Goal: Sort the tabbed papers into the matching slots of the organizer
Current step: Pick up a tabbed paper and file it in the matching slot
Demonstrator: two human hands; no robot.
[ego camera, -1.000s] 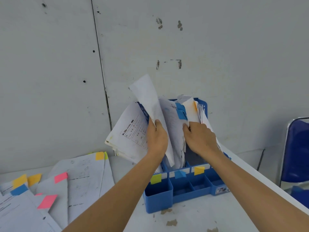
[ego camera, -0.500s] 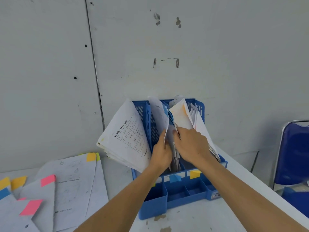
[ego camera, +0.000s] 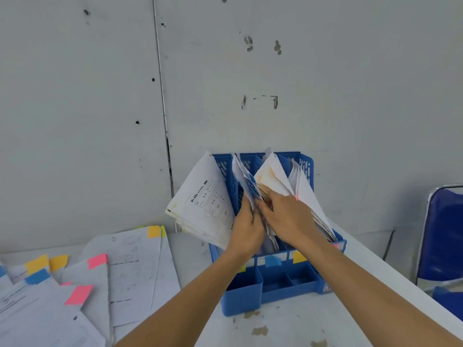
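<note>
Left grip (ego camera: 246, 230) pinching sheet (ego camera: 241, 172) in organizer (ego camera: 288, 286) — right grip (ego camera: 290, 216) buried in papers (ego camera: 273, 174); cannot tell.

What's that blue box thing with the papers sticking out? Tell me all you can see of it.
The organizer looks like blue plastic. It stands on the table by the wall. The back has tall slots with slotted walls, stuffed with papers; the front has small open compartments. A blue tab and a yellow tab mark slot fronts. The left hand and right hand grip papers in a middle slot.
</note>
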